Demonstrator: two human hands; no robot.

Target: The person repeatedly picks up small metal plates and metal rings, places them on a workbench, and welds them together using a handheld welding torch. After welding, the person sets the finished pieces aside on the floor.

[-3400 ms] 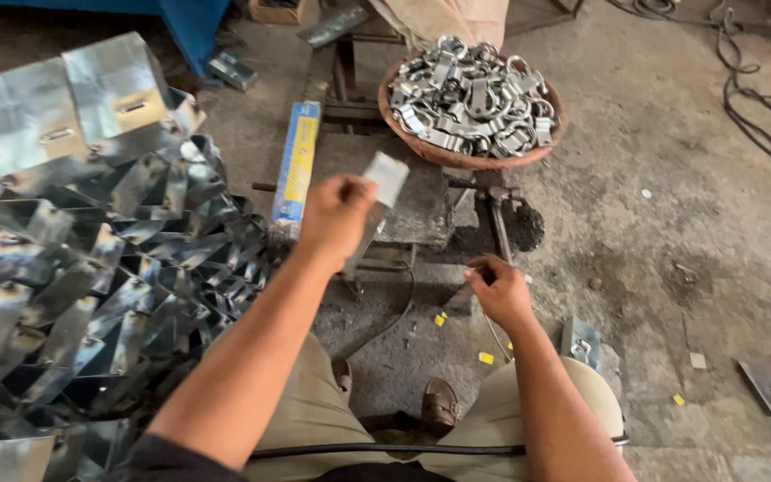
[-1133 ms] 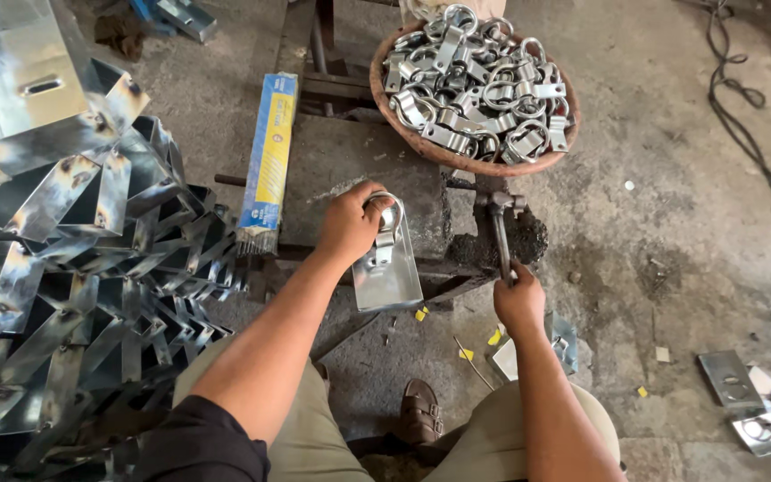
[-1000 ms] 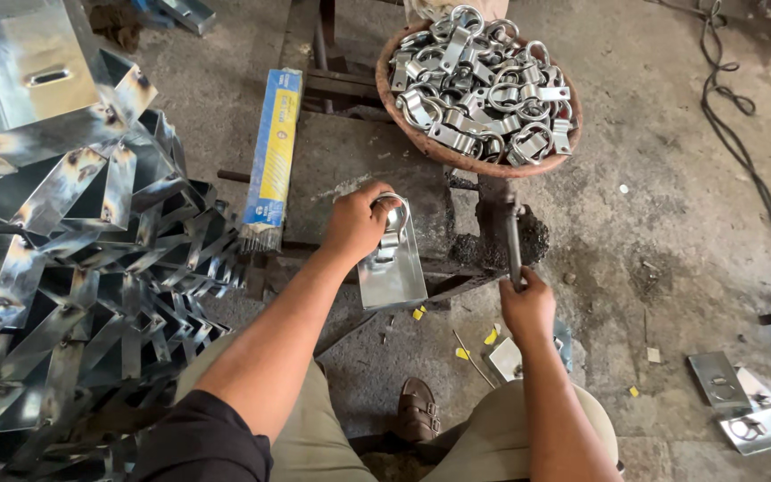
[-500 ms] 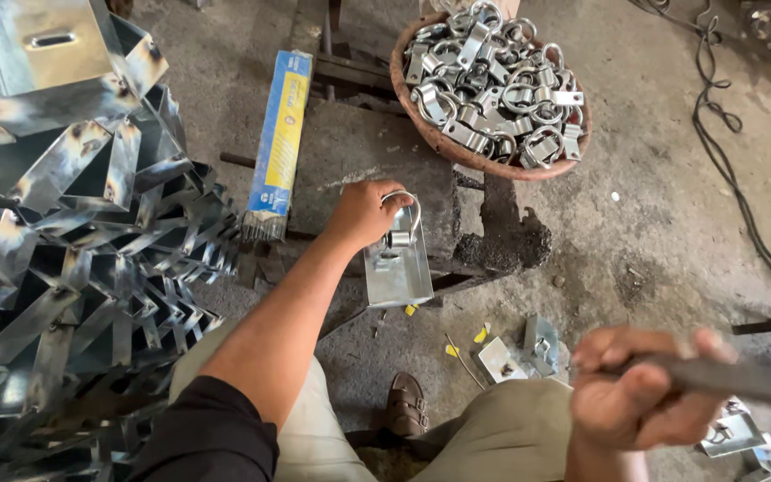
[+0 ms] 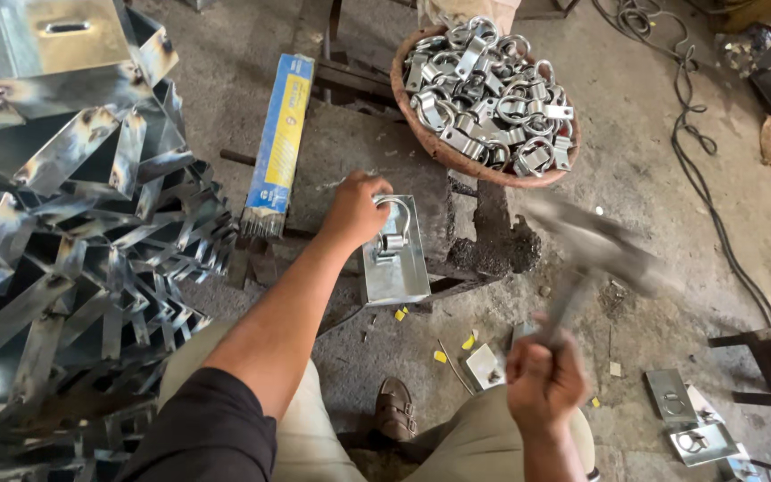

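My left hand (image 5: 353,209) presses a shiny metal plate (image 5: 396,266) with a ring fitting (image 5: 393,223) onto a dark, worn work block (image 5: 350,156). My fingers touch the ring at the plate's top edge. My right hand (image 5: 542,379) is closed round the handle of a hammer (image 5: 595,243). The hammer is raised to the right of the plate, and its head is blurred.
A round basket (image 5: 430,143) full of metal ring fittings sits behind the block. A blue and yellow box of rods (image 5: 278,143) lies to the left. A big heap of folded metal brackets (image 5: 64,232) fills the left side. Cables (image 5: 698,178) and loose plates (image 5: 689,419) lie at the right.
My right hand has swung the hammer from low at the right up and towards the plate. My left hand keeps the plate and ring in place on the block.
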